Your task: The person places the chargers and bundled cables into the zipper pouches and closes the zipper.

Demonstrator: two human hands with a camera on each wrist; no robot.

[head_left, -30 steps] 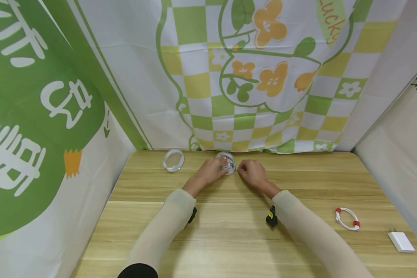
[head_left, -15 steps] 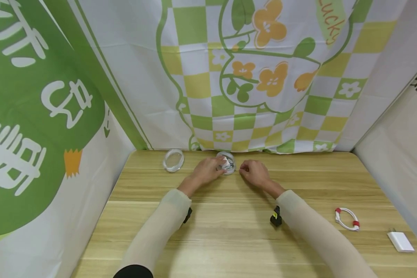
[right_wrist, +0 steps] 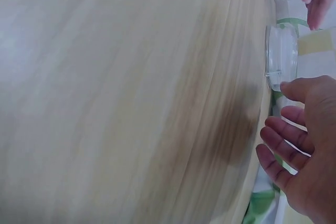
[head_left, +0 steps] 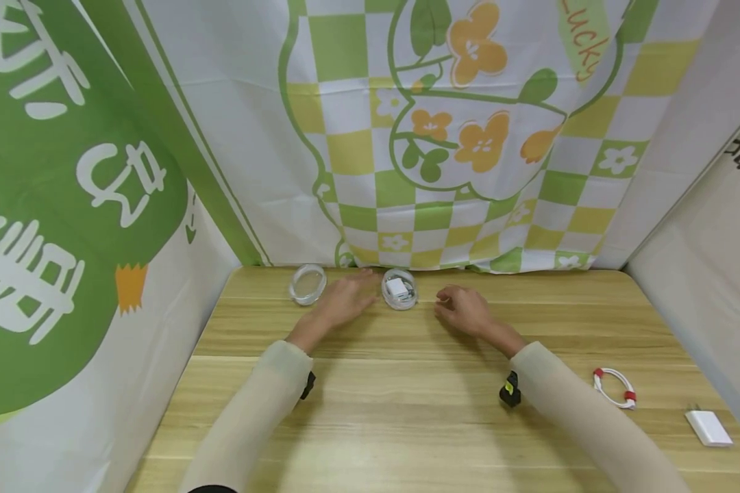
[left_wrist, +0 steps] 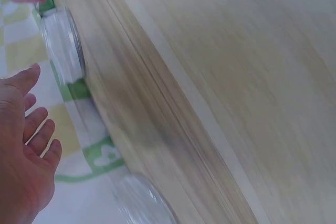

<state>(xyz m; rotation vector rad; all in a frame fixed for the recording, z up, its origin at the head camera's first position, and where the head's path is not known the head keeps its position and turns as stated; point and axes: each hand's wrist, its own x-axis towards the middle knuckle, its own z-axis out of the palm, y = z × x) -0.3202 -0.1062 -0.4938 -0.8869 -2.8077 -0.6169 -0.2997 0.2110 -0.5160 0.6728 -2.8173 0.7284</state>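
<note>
A clear round container (head_left: 410, 303) stands at the back middle of the table, with a small white charger (head_left: 397, 288) and what looks like a cable inside. To its left, my left hand (head_left: 344, 300) hovers with loosely extended fingers, holding nothing. On the other side my right hand (head_left: 464, 311) is held apart from the container, fingers relaxed and bent a little, nothing between them. In the left wrist view the same container (left_wrist: 63, 48) lies beyond my left fingers. The right wrist view has it (right_wrist: 282, 56) just past my right thumb.
A second clear round piece (head_left: 307, 303), a container or lid, lies left of my left hand. Toward the right edge of the wooden table (head_left: 395, 411) are a white cable (head_left: 620, 377) coiled with red ties and a white plug-in charger (head_left: 708, 428). A patterned cloth (head_left: 469, 233) hangs behind.
My left hand has let go of the white charger inside the container and drawn back to the left. My right hand has shifted a little to the right, its fingers loosening.
</note>
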